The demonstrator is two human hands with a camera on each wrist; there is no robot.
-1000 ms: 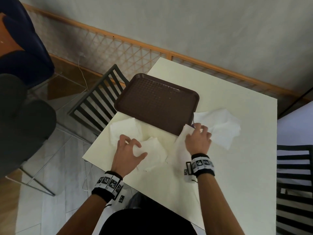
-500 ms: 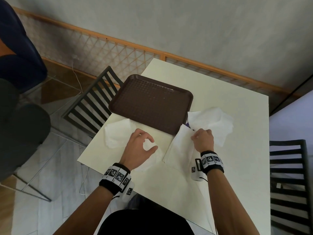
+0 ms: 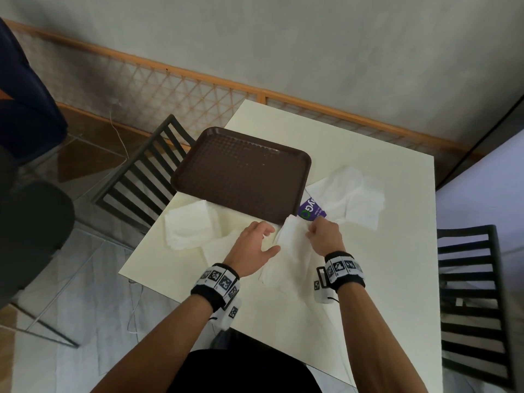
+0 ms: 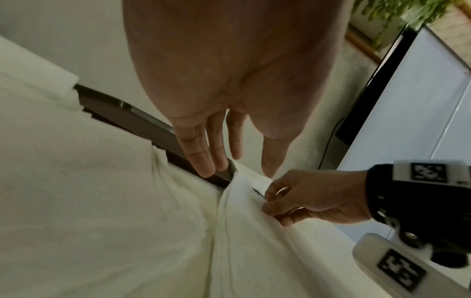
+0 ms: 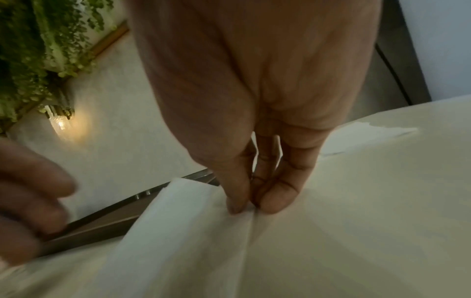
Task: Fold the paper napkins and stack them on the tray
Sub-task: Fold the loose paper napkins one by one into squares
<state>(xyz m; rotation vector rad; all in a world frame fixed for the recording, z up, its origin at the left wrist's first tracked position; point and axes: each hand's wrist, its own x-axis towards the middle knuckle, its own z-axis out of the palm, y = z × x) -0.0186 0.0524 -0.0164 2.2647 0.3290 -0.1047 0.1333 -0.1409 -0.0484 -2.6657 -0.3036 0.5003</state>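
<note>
A white paper napkin lies on the cream table just in front of the brown tray. My right hand pinches its far edge between thumb and fingers, lifting a ridge in the napkin. My left hand hovers beside it with straight, relaxed fingers near the tray's rim, holding nothing. The tray is bare. Another white napkin lies to the left, and a rumpled one to the right of the tray.
A purple packet lies by the tray's near right corner. Black slatted chairs stand at the table's left and right. The table's near left corner is close to my left wrist. A wall with a lattice panel is behind.
My left hand left the napkin under it and moved right toward the napkin my right hand holds. My right hand drew back slightly and now pinches that napkin's far edge.
</note>
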